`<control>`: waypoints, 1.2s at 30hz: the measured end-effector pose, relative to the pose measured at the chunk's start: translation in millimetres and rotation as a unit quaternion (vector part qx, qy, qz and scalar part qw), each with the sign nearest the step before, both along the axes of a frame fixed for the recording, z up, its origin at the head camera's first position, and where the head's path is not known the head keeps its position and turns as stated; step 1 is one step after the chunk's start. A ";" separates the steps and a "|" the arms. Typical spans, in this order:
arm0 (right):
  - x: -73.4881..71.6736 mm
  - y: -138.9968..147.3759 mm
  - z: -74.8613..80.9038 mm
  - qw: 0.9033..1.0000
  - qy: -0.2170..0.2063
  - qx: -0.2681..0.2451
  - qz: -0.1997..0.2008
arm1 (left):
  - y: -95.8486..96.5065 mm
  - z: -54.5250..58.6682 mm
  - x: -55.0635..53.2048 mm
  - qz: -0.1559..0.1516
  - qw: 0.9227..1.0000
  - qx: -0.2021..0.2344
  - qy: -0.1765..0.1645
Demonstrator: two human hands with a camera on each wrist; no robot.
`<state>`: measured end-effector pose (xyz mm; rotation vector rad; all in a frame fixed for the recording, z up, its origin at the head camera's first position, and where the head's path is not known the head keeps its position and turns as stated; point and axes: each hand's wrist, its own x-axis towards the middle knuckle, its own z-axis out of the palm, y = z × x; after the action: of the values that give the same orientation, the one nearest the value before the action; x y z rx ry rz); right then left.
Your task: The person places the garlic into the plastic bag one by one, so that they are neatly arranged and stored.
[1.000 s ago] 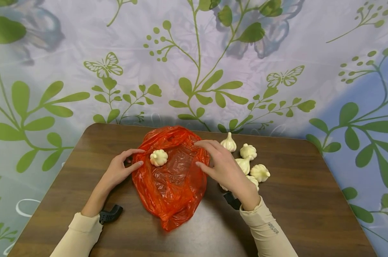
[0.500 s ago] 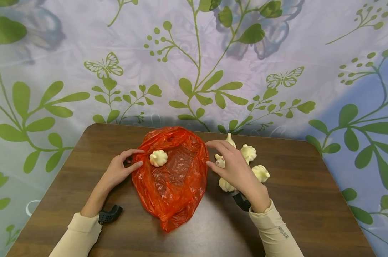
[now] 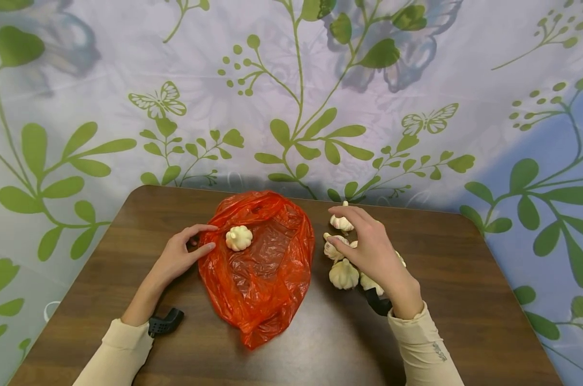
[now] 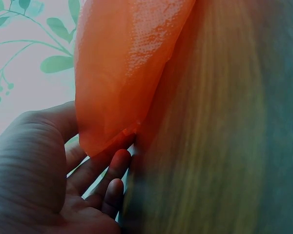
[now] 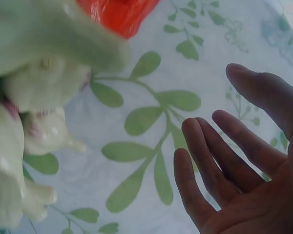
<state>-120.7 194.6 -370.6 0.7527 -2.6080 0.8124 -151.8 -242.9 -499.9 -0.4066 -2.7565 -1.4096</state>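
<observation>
Left hand (image 3: 178, 252): unchanged over the last second, thumb and forefinger spread apart, tips at the left edge of a crumpled, translucent red-orange plastic bag (image 3: 272, 268); whether any film is nipped between them I cannot tell. Right hand (image 3: 374, 246): a second ago at the bag's right edge, now shifted right, over the pale, ribbed garlic bulbs (image 3: 343, 274). Its thumb and fingers are spread, and the right wrist view shows nothing in its grasp. Consequence: the bag is attended on its left side only, and the right hand is near the loose bulbs without gripping one. A single cream-white, lobed garlic bulb (image 3: 239, 237) lies within the bag's outline, towards its left side, unmoved; inside or merely on top, not certain. At least five loose bulbs stay outside, clustered right of the bag, some partly hidden by the right hand. All rest on the brown wood-grain table (image 3: 470, 300); beyond it, a pale cloth backdrop (image 3: 407, 80) with green leaves.
</observation>
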 end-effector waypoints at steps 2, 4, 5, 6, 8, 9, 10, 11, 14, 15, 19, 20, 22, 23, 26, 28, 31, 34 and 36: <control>-0.3 5.2 1.3 1.000 0.010 0.000 -0.003 | 0.0 0.3 -0.3 -0.001 1.000 0.000 0.001; -0.7 9.9 2.0 1.000 0.013 -0.002 -0.005 | -0.1 0.7 -0.4 -0.001 1.000 0.002 0.001; -0.9 12.3 1.6 1.000 0.015 -0.003 -0.006 | -0.2 1.2 -0.3 -0.001 1.000 0.002 0.002; -1.1 14.7 1.3 1.000 0.016 -0.003 -0.009 | -0.2 1.7 -0.2 -0.001 1.000 0.002 0.002; -1.0 20.5 -0.6 1.000 0.020 -0.002 -0.016 | 0.2 2.2 -0.2 -0.001 1.000 0.002 0.001; -0.7 23.4 -1.2 1.000 0.021 -0.002 -0.019 | 0.3 2.4 -0.1 0.000 1.000 0.002 0.001; -0.4 26.6 -1.9 1.000 0.020 0.000 -0.022 | 0.5 2.6 -0.2 -0.001 1.000 0.002 0.002; 0.1 29.7 -2.3 0.999 0.022 0.002 -0.024 | 0.4 2.7 -0.2 0.000 1.000 0.001 0.002; 2.0 38.9 -2.6 0.999 0.022 0.010 -0.033 | 0.2 2.2 -0.5 0.000 1.000 0.000 0.002; 2.6 42.0 -2.6 0.999 0.021 0.012 -0.036 | 0.1 1.9 -0.6 0.000 1.000 0.000 0.003; 6.0 54.7 -3.2 0.998 0.021 0.021 -0.049 | -0.1 1.4 -0.8 0.000 1.000 0.002 0.003; 7.0 57.9 -3.4 0.998 0.021 0.022 -0.052 | -0.1 1.3 -0.8 -0.001 1.000 0.002 0.003; 8.7 64.1 -4.3 0.998 0.022 0.026 -0.057 | -0.3 1.6 -0.7 -0.001 1.000 0.002 0.003; 9.4 67.0 -5.0 0.998 0.023 0.028 -0.059 | -0.6 1.9 -0.6 -0.001 1.000 0.001 0.003; 11.6 75.2 -7.5 0.997 0.031 0.032 -0.064 | -1.2 2.9 -0.3 0.000 1.000 0.000 0.002; 12.9 80.7 -9.7 0.997 0.037 0.034 -0.067 | -1.5 3.5 -0.1 0.001 1.000 -0.002 0.002; 14.7 89.6 -12.6 0.996 0.043 0.036 -0.072 | -1.5 4.2 0.2 0.004 1.000 -0.004 0.002; 17.3 100.2 -14.3 0.995 0.045 0.042 -0.082 | -0.5 4.8 1.0 0.003 1.000 -0.005 0.001; 19.2 108.1 -15.1 0.994 0.041 0.045 -0.092 | 0.2 5.1 1.8 0.002 1.000 -0.004 0.000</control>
<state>-101.5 302.6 -385.7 0.5461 -2.6072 0.6030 -150.1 -242.7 -494.8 -0.4013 -2.7622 -1.3986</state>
